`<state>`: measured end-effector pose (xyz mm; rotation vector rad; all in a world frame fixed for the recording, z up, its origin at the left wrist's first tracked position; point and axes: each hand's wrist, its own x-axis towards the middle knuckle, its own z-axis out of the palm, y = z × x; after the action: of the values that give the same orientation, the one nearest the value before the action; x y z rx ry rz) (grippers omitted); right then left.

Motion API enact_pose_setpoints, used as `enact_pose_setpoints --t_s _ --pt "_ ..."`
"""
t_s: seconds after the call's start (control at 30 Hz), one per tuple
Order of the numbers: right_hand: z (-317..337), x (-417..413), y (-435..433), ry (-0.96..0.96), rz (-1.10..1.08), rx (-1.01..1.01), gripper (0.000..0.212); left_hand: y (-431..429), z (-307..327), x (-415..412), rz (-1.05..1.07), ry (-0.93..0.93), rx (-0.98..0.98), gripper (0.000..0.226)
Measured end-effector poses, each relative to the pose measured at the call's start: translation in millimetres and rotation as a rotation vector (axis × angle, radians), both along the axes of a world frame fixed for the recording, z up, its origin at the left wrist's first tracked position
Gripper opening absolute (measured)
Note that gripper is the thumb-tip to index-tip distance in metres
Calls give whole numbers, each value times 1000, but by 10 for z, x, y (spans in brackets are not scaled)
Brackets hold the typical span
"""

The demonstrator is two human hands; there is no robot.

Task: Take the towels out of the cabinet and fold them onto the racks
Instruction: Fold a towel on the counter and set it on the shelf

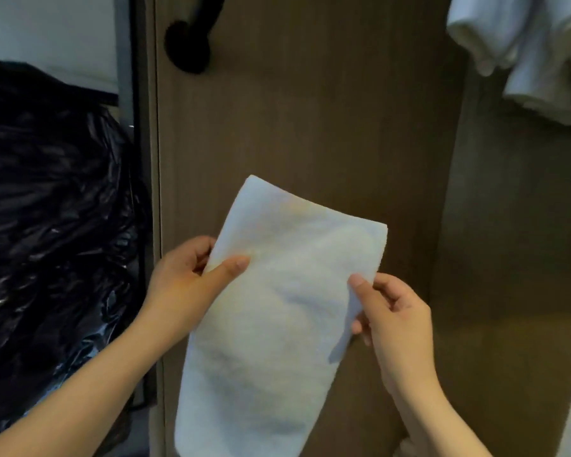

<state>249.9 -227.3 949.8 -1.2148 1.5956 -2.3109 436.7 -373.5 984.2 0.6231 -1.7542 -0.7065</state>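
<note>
While you hold the white towel (277, 291) up in the air in front of the brown cabinet door (310, 110), treat it as what it looks to be: light, soft and limp, with no stiffness of its own, so it will sag wherever you let go. It appears folded into a long strip, the top end raised between your hands and the lower end drooping toward you. Your left hand (185, 278) grips the left edge, thumb pressed flat on the front and fingers curled behind; your right hand (396, 318) pinches the right edge between thumb and fingers, where a loose layer hangs down. I would judge the edges and corners the best places to hold, both sides at once, to keep the layers from sliding apart. Above the towel, a black handle (188, 44) sits on the door. At upper right, a bundle of more white towels (524, 54) shows; whether it lies on a shelf or hangs I cannot tell. To your left stands a black plastic bag (47, 209), glossy and crumpled, and what it holds is hidden. No rack is in view
</note>
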Motion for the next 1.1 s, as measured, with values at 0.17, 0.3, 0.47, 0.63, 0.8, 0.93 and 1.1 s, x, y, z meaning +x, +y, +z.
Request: enact_pose_setpoints --t_s 0.17,0.3,0.47,0.63,0.8,0.93,1.1 --pt "759 -126 84 248 -148 -184 10 204 632 -41 -25 173 -181 17" --pt "1274 -124 181 338 -227 -318 8 393 1113 -51 -29 274 -310 20" --pt "1796 -115 322 350 -233 -482 11 580 1615 -40 -32 354 -468 20" --pt "2231 -100 462 409 -259 -605 20 774 2003 -29 11 448 -603 20" --pt "2570 -132 542 553 -290 -577 15 894 2255 -11 70 371 -812 11" --pt "2689 -213 634 583 -216 -571 4 941 2378 4 54 347 -830 18" --pt "2718 -299 722 646 -111 -524 37 1022 2490 47 124 274 -912 31"
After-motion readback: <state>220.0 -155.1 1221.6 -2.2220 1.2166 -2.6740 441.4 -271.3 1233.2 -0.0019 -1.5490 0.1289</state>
